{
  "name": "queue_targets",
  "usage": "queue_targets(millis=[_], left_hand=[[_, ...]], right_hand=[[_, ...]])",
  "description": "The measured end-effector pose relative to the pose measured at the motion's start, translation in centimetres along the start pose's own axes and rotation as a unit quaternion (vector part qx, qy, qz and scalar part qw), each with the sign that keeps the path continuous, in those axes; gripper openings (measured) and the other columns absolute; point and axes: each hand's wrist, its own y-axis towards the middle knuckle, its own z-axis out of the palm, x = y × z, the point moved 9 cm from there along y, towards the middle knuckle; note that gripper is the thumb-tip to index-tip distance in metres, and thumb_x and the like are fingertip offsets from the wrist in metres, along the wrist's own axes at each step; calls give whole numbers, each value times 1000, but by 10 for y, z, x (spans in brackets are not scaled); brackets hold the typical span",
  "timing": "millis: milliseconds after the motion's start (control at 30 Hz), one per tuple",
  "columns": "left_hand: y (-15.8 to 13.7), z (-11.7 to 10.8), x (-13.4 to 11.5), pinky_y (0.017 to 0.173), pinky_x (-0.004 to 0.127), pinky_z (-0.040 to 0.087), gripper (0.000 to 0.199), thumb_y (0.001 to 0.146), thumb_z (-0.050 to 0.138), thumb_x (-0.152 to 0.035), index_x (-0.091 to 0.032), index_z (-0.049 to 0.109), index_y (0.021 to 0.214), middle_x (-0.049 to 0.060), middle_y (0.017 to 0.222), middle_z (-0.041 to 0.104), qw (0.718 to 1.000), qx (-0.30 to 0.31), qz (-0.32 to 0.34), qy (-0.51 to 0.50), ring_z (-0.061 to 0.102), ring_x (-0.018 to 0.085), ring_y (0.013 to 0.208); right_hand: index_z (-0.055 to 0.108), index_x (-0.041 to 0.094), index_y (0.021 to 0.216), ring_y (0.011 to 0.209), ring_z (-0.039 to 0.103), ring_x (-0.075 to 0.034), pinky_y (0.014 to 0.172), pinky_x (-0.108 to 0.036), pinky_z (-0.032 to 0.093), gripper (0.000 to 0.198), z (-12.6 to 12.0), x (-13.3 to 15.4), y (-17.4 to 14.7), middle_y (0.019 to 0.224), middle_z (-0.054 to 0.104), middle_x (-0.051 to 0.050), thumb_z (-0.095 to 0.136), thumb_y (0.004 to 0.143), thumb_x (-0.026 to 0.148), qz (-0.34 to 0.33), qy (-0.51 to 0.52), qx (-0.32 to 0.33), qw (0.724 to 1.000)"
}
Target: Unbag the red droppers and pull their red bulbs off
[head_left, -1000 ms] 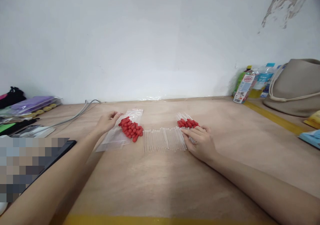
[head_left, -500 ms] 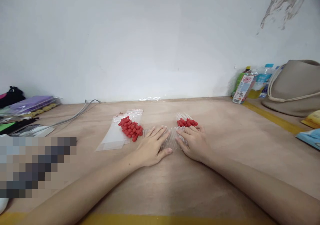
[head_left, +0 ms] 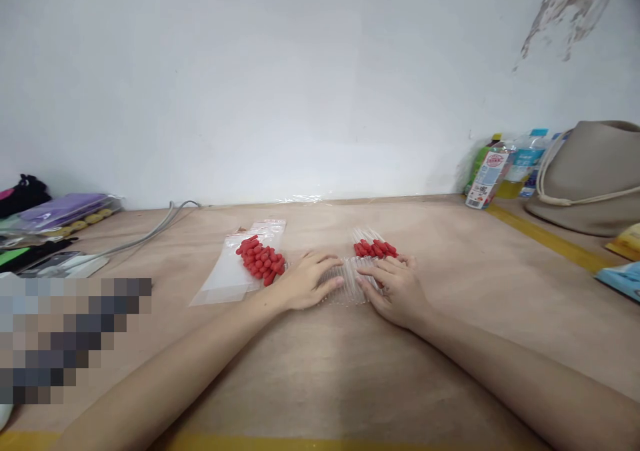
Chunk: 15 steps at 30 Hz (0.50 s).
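A row of thin clear tubes lies side by side on the wooden table between my two hands. My left hand rests palm down over the row's left part, its fingers slightly curled and the thumb apart. At the right end, my right hand has its fingers spread and bent, the fingertips at the tubes. Neither hand grips anything. Just beyond the right hand sit several droppers with red bulbs and clear stems pointing away. A heap of loose red rubber bulbs lies left of my left hand.
Clear zip bags lie under the red heap. A grey cable and packaged goods are at the left. Drink bottles and a beige hat stand at the back right, against the wall.
My left hand has gone from lying flat to a more curled pose and shifted slightly away from me. My right fingers have lifted and bent a little, uncovering more of the tubes.
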Motion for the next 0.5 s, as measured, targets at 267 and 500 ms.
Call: queue_targets(millis=[267,500], left_hand=[[81,12,13,80,38,39,37,78,46,-53,-17,56,76,6,83,62,984,-53,-162,52,56,23,85],[93,22,21,79,39,36,31,81,43,-41,-16,57,66,7,74,64,976,-72,-197,61,57,23,80]], right_hand=[[60,18,60,52,42,-9,70,-30,23,26,-11,-16,-5,46,49,4,48,82,25,18,-13,-24,999],[60,18,58,50,41,-9,69,-30,23,28,-11,-14,-4,46,48,4,48,82,25,18,-12,-24,999]])
